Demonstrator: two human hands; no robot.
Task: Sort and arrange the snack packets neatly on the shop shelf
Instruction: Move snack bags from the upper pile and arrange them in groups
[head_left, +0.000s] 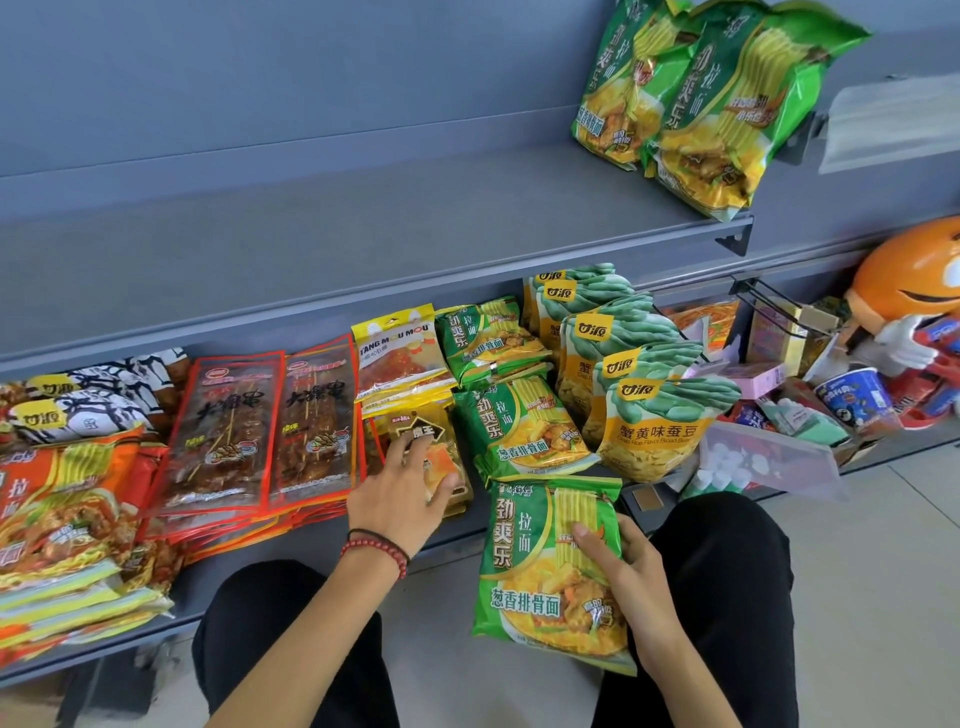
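Observation:
My right hand (631, 582) grips a green noodle packet (540, 566) by its right edge, thumb on its front, in front of the low grey shelf (457, 543). My left hand (400, 493), with a red bead bracelet, rests with spread fingers on a small yellow-and-black packet (441, 452) on that shelf. More green noodle packets (519, 426) lie just right of it. Green-and-yellow broad bean bags (654, 415) stand in a row further right. Red-edged skewer packets (270, 426) and orange noodle packets (57, 509) fill the shelf's left part.
Two green noodle packets (701, 98) lean on the upper shelf (363, 218) at its right end. An orange mascot figure (914, 291), a cup noodle (852, 397) and mixed small goods crowd the right. My knees in black trousers (722, 582) are at the bottom.

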